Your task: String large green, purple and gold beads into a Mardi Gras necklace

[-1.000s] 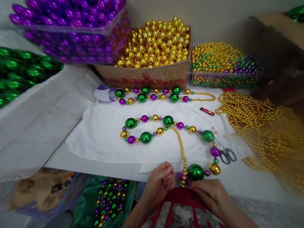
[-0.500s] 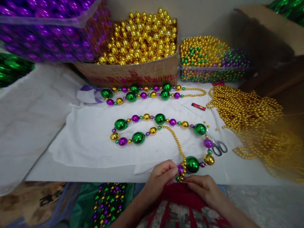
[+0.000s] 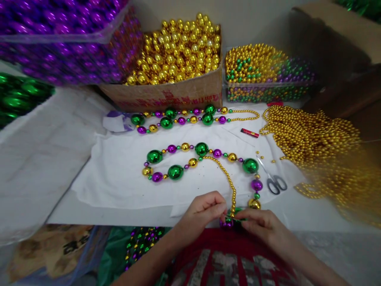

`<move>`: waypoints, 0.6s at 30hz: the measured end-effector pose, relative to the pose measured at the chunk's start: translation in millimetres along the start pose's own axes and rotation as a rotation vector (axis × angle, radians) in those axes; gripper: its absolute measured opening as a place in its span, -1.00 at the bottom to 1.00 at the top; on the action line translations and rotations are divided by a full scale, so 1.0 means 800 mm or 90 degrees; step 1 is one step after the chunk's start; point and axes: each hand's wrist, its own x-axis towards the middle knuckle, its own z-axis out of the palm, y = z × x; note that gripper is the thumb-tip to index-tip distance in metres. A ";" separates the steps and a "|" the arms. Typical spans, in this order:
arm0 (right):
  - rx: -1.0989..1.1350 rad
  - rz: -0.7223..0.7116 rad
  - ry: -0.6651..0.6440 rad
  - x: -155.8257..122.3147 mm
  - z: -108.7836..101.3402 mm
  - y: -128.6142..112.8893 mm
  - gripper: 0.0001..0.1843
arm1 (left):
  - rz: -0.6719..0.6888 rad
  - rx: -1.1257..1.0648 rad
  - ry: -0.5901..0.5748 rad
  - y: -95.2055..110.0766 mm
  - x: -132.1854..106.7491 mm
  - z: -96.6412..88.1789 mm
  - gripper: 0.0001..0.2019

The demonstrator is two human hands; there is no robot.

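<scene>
A necklace of large green, purple and gold balls [image 3: 201, 149] loops across a white cloth [image 3: 125, 171], and a thin gold bead strand [image 3: 229, 183] runs from it toward me. At the table's near edge my left hand [image 3: 202, 209] and my right hand [image 3: 262, 226] pinch the two ends of the necklace together. A large green ball sits mostly hidden between the fingers, with a purple bead [image 3: 226, 223] just below them. Both hands are closed on the strand.
A second finished necklace [image 3: 190, 117] lies behind. Scissors [image 3: 275, 183] and a small red lighter [image 3: 249, 133] rest to the right. A cardboard box of gold balls [image 3: 178, 51], bins of purple balls [image 3: 59, 35], green balls [image 3: 18, 95], mixed small beads [image 3: 262, 71] and a heap of gold strands [image 3: 321, 147] surround the cloth.
The hands have drawn closer together over the necklace ends, and the large green ball is now mostly covered by the fingers. The view shifted slightly.
</scene>
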 end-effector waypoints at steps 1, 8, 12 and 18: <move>0.003 -0.004 -0.003 0.001 0.002 0.000 -0.67 | -0.004 0.007 -0.005 0.003 -0.001 -0.002 -0.79; 0.050 0.015 0.006 0.016 0.020 0.014 -0.56 | 0.002 0.146 -0.028 0.019 -0.002 -0.008 -0.78; 0.061 0.002 -0.039 0.019 0.017 -0.004 -0.49 | 0.065 0.320 -0.126 0.042 -0.006 -0.001 -0.76; -0.051 -0.063 -0.048 0.028 -0.003 -0.028 -0.54 | 0.078 0.401 -0.099 0.058 0.003 0.008 -0.76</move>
